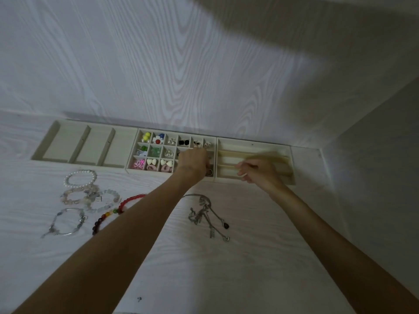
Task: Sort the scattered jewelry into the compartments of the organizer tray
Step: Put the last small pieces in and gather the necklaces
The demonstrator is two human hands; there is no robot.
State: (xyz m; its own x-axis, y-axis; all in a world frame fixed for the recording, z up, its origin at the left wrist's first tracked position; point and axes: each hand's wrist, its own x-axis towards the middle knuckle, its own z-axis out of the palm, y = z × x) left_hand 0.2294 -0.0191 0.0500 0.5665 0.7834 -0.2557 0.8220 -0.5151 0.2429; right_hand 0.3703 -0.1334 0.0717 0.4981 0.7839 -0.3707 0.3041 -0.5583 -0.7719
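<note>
Left hand [193, 162] curled over organizer tray [254, 180] grid; finger state indeterminate. Right hand [258, 172] fingers loosely curled, hold unclear. Bracelets [81, 179] and necklaces [204, 211] on desk [249, 257].

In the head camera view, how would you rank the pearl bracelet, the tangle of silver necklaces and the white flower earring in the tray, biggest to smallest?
1. Tangle of silver necklaces, the widest spread.
2. Pearl bracelet, a smaller ring, though it lies a little farther from the camera.
3. White flower earring, by far the smallest; it fits inside one tray compartment.
</note>
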